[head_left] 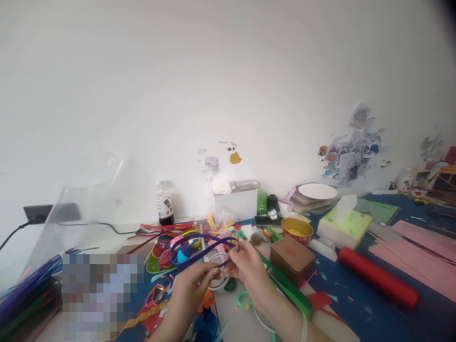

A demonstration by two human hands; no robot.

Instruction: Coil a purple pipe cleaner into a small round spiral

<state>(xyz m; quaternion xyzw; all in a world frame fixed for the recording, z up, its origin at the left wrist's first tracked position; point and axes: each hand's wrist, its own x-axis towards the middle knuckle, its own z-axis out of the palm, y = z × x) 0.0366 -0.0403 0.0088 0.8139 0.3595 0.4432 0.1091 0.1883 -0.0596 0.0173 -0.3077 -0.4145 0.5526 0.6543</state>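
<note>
A long purple strip [210, 243] loops up and to the left above the cluttered table. My left hand [197, 282] pinches it between thumb and forefinger near the middle. Close beside it, my right hand [245, 263] grips the same strip with thumb and fingertips, and a short stretch of it shows between the two hands. Behind the loop lie a light-blue round piece [184, 253] and red round pieces on a green tray [154, 264]. Under the hands is a white ring-shaped item [218, 284], partly hidden by my fingers.
To the right stand a brown box [292, 256], a gold-and-red tin [297, 231], a tissue pack [342, 224] and a red roll [378, 277]. A dark-liquid bottle [165, 203] stands by the wall. Bundled coloured strips [32, 289] lie at left. Loose scraps cover the middle.
</note>
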